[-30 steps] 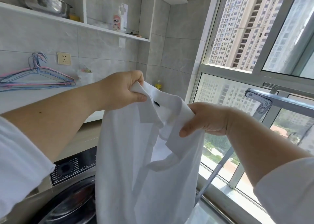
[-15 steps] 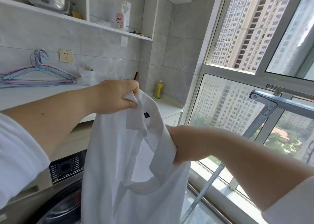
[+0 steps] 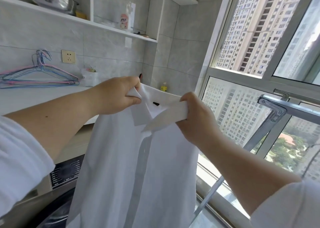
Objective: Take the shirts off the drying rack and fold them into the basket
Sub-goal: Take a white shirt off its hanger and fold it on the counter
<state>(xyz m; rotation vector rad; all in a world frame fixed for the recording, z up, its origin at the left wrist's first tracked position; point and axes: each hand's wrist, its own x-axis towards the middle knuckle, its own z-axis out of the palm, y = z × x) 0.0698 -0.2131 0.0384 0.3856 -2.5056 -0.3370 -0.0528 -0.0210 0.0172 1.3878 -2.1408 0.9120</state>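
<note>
White thin cotton collared shirt (image 3: 138, 167) hangs limp, light, floppy; left hand (image 3: 119, 96) and right hand (image 3: 195, 117) each pinch a collar end, best hold at the shoulders

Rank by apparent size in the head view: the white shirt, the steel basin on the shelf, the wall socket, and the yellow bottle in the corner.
1. white shirt, by far the largest, though closest to the camera
2. steel basin, partly cut off at the top
3. wall socket
4. yellow bottle, smallest, partly hidden behind the shirt's collar
</note>
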